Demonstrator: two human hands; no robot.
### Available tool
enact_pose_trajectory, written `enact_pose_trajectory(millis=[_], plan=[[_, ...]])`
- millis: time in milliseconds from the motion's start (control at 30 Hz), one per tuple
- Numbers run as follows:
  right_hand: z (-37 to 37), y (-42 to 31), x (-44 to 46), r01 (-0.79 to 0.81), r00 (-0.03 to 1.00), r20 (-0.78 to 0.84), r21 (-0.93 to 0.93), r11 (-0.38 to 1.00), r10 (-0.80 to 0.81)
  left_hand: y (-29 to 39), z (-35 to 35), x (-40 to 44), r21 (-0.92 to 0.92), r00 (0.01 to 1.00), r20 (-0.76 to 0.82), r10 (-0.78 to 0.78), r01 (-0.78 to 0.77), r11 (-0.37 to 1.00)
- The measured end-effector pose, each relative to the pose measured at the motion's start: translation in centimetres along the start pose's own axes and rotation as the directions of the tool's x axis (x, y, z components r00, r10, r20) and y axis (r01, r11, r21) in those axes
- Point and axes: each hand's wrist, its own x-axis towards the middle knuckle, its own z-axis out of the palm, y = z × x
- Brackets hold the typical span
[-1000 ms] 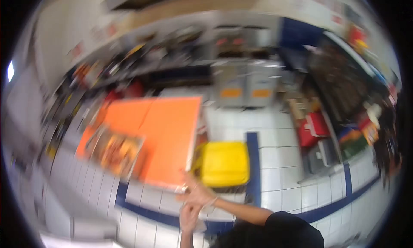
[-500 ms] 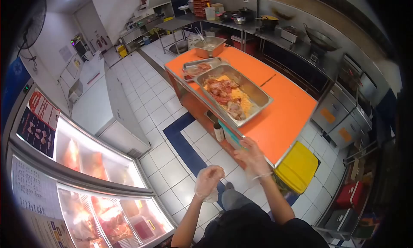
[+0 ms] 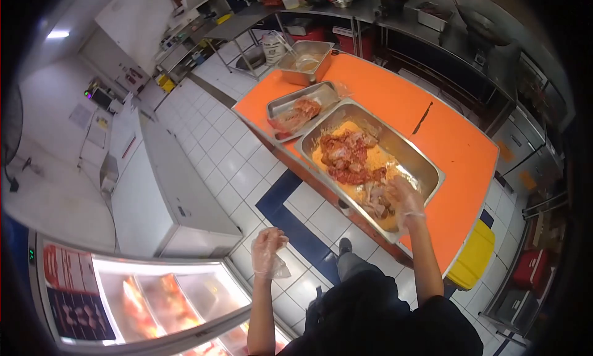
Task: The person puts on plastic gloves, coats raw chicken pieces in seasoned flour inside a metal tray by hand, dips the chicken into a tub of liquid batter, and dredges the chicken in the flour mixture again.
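Observation:
My right hand (image 3: 404, 200), in a clear plastic glove, reaches over the near end of a deep steel pan (image 3: 422, 178). Its fingers are stretched out beside the pale meat pieces (image 3: 377, 198); whether they touch them is hard to see. Reddish raw meat (image 3: 347, 158) lies heaped in the pan on an orange-yellow crumbly coating (image 3: 352, 127). My left hand (image 3: 269, 251), gloved too, hangs above the floor left of the table with its fingers curled in and nothing visible in them. Beyond the pan, a shallower tray (image 3: 327, 90) holds meat in a clear bag (image 3: 302, 111).
The pans stand on an orange-topped table (image 3: 457, 146). Another steel pan (image 3: 306, 61) sits at its far end. A yellow lidded bin (image 3: 472, 254) is at the near right corner. To the left are a lit display fridge (image 3: 160, 294) and a white chest freezer (image 3: 157, 189).
I have come closer to the table. My right hand has moved forward from beside the table to over the pan. My left hand stays low and curled.

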Motion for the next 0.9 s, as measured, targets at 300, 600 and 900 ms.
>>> enact_pose_trajectory(millis=[300, 600, 900], plan=[[2.5, 9.2, 19.5, 0.048, 0.965, -0.022, -0.965, 0.258, -0.261, -0.3, 10.7, 25.7, -0.526, 0.909, 0.366, -0.197, 0.377, 0.762], [11.9, 6.3, 22.2, -0.177, 0.956, -0.238, -0.934, 0.311, -0.174, -11.2, 23.6, 42.4, -0.270, 0.385, 0.591, -0.709, 0.922, 0.277], [15.3, 8.5, 25.6, -0.034, 0.974, -0.128, -0.899, 0.437, -0.188, -8.7, 25.7, 43.0, -0.021, 0.351, 0.177, -0.920, 0.935, 0.353]])
